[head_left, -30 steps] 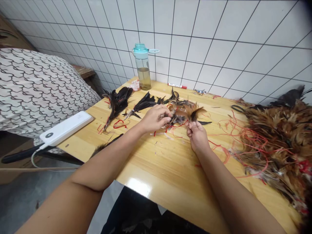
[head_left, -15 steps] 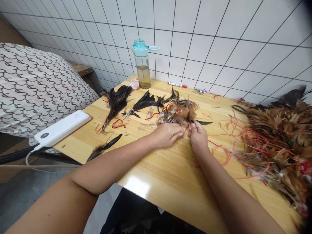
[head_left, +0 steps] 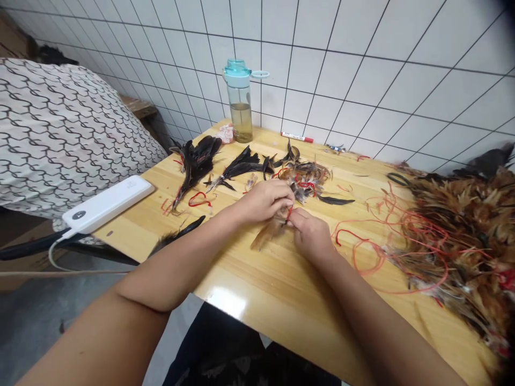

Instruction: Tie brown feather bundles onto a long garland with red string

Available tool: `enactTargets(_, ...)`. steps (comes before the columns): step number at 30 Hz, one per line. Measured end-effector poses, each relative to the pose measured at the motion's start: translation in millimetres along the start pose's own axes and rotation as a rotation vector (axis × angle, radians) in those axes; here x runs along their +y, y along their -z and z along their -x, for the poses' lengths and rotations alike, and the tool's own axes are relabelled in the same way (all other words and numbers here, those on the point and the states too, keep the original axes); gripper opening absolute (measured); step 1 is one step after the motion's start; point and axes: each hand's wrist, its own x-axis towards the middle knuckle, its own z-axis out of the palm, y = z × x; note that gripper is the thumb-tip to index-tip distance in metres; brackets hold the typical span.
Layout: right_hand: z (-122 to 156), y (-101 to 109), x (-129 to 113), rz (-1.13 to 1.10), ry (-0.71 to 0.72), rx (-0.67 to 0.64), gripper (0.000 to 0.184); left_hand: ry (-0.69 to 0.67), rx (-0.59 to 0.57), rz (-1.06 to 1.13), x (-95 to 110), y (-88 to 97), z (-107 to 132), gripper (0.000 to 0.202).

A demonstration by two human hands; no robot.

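Note:
My left hand (head_left: 267,201) is closed, its thumb and fingers pinching one end of a short red string (head_left: 289,213). My right hand (head_left: 313,234) meets it from the right, fingertips closed where the string ends. Just under the touching hands, a small bundle of brown feathers (head_left: 267,234) fans out to the lower left over the wooden table (head_left: 257,284). Its narrow end is partly hidden by my fingers, so I cannot tell which hand bears it. Behind my hands lies a loose heap of brown and grey feathers (head_left: 317,174) with red string on it.
Dark feather bundles (head_left: 197,163) lie at the back left, near a water bottle (head_left: 240,102) and a red-and-white marker (head_left: 296,137). A white power bank (head_left: 108,202) rests at the left edge. Tangled red strings (head_left: 364,252) and a big brown feather pile (head_left: 462,230) occupy the right.
Both hands have moved a little left and toward me, away from the feather heap. A brown feather bundle now shows below them, with the red string between my fingers.

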Motion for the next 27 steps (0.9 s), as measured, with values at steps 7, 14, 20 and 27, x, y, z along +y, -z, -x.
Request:
enactTargets(7,-4.4,0.4,7.1,-0.531,-0.107,0.259,0.027,0.255,-0.035,0.349,-9.7,-24.7,0.5,0.018)
enactTargets(14,-5.3,-5.2,23.4,-0.322,-0.386,0.388,0.025,0.078,-0.040,0.080,22.5,-42.3,4.4,0.020)
enactTargets(20,-1.7,0.1,10.9,0.164,-0.332,0.059,0.028,-0.146,0.037,-0.280,27.4,-30.6,5.2,0.028)
enactTargets(27,-3.2,-2.6,8.7,-0.145,-0.031,-0.016,0.023,-0.013,0.014,-0.019,-2.1,-11.5,0.3,0.020)
